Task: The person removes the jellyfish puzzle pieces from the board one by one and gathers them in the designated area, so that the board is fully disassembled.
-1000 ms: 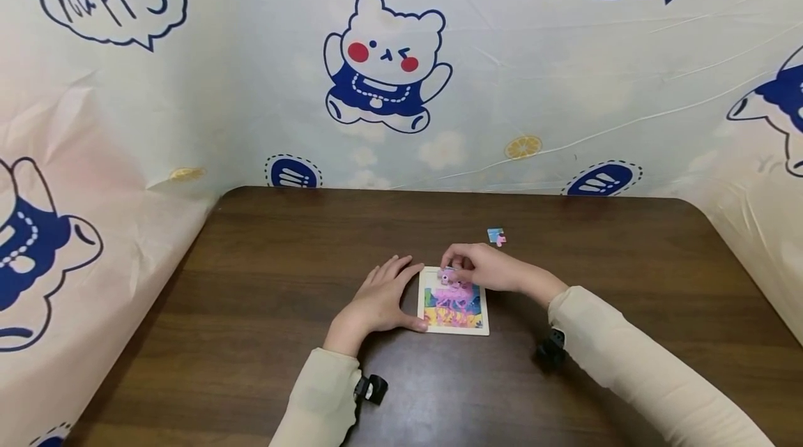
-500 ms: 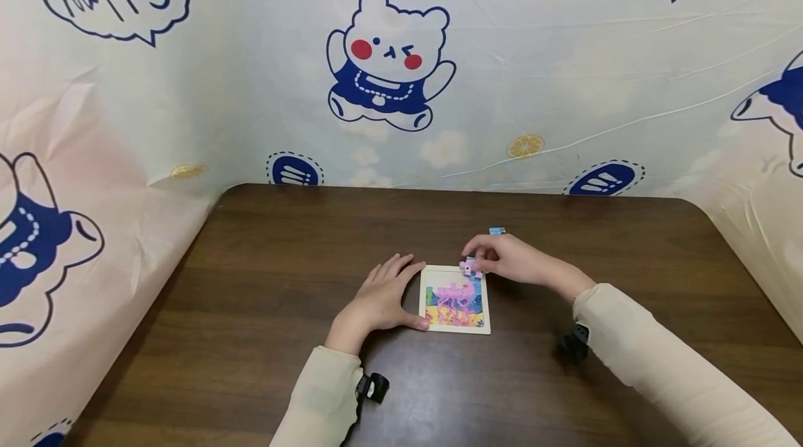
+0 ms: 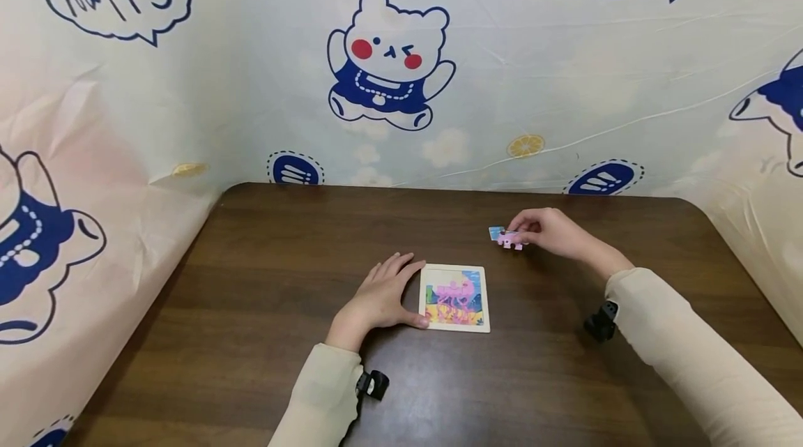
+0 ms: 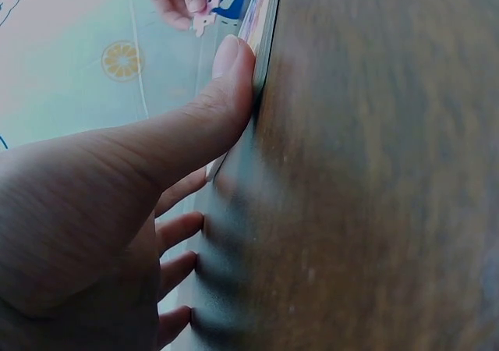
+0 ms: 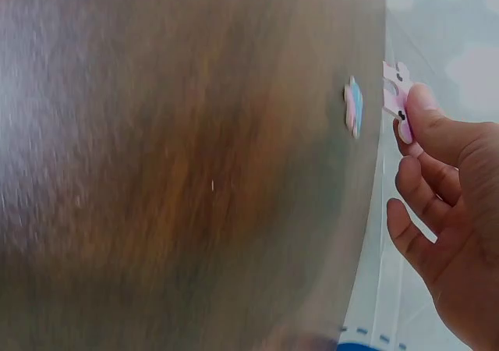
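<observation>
A small jigsaw puzzle in a pale frame (image 3: pixel 454 328) lies flat on the table, its picture a pink octopus-like figure over blue and yellow. Its upper left part shows a pale bare backing. My left hand (image 3: pixel 378 299) rests beside it with fingers spread, thumb and forefinger touching the frame's left corners. Between thumb and fingers, my right hand (image 3: pixel 555 232) pinches a pink puzzle piece (image 5: pixel 397 101) above the table, behind and right of the frame. A blue and pink puzzle piece (image 5: pixel 354 107) lies on the table close by, partly covered by the held piece in the head view.
The brown wooden table (image 3: pixel 276 245) reaches back to a printed cloth (image 3: pixel 489 84) that hangs behind it and at both sides. Black wrist cameras are strapped at both sleeves.
My right hand has lifted the pink piece off the puzzle's upper part and carried it right and back, to the loose piece. My left hand has stayed at the frame.
</observation>
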A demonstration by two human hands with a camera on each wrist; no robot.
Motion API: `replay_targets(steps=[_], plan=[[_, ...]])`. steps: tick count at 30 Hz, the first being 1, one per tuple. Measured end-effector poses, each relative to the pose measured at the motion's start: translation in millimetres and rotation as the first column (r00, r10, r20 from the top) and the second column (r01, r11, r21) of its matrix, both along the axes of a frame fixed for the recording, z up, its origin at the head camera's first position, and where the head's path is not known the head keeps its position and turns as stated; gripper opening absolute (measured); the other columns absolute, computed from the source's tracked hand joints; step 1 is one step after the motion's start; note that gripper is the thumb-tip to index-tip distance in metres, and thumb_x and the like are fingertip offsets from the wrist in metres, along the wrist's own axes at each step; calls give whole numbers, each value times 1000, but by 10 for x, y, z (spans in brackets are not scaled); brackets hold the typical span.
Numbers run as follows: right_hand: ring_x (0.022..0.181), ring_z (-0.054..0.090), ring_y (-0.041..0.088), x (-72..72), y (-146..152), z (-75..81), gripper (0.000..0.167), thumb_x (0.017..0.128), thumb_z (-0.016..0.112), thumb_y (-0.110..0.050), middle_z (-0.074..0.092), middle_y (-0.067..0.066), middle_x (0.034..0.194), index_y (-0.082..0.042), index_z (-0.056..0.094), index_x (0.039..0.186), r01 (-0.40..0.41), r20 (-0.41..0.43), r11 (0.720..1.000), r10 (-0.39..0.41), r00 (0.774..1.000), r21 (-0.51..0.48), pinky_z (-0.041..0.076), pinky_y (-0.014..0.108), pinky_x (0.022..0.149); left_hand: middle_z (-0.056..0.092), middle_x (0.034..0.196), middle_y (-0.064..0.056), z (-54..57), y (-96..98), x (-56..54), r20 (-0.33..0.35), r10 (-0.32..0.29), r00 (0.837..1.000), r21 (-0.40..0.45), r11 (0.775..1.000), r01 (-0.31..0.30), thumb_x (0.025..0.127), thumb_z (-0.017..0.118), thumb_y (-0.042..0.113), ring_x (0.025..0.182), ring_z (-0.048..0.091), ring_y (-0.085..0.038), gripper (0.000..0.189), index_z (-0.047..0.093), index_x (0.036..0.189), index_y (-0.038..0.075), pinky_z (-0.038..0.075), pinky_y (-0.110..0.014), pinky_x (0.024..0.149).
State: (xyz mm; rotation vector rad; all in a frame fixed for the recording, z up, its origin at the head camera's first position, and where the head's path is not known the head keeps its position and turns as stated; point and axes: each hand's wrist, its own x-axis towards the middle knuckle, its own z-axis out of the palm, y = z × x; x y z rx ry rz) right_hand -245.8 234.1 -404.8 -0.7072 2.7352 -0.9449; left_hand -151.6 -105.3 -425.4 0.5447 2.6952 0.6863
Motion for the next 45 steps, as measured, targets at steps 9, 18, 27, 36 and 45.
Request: replay_targets(steps=[9,18,27,36,45], plan=[[75,55,18,-124,84,-85,11,92,71,-9,65,2,82,-3,72,101,52,5,999,-52,999,8,48,28,67,25,161,-8,-23,-66,20,-1,20,1000,-10,1000,-20,72,87,46,150,13,-30,100,37,154,18,12,-52,119],[76,56,21,-165,138,-153,10,93,69,-9,65,6,84,-2,71,101,124,1,991,-124,992,50,49,34,74,24,162,-6,-47,-31,4,-5,4,1000,-12,1000,-4,72,87,47,150,12,-29,101,35,155,20,12,-52,119],[81,54,25,-147,128,-183,13,95,67,-11,64,9,90,-3,70,105,184,25,975,-188,982,125,49,41,79,23,162,-5,-47,-8,11,-5,4,1000,-17,1000,-4,72,86,48,151,12,-27,101,35,155,22,11,-51,120],[85,53,27,-141,102,-197,11,93,67,-5,61,12,93,-1,71,103,170,-3,978,-171,985,121,46,42,77,24,162,-6,-27,6,7,-5,-2,1000,-8,1000,2,72,87,47,150,12,-28,101,36,155,21,12,-51,120],[83,54,26,-126,84,-204,14,94,67,-8,63,12,93,-1,70,106,166,-26,981,-164,986,99,46,42,77,24,162,-7,-21,0,2,-2,-2,1000,-13,1000,2,72,86,47,150,13,-29,100,36,154,20,12,-51,119]])
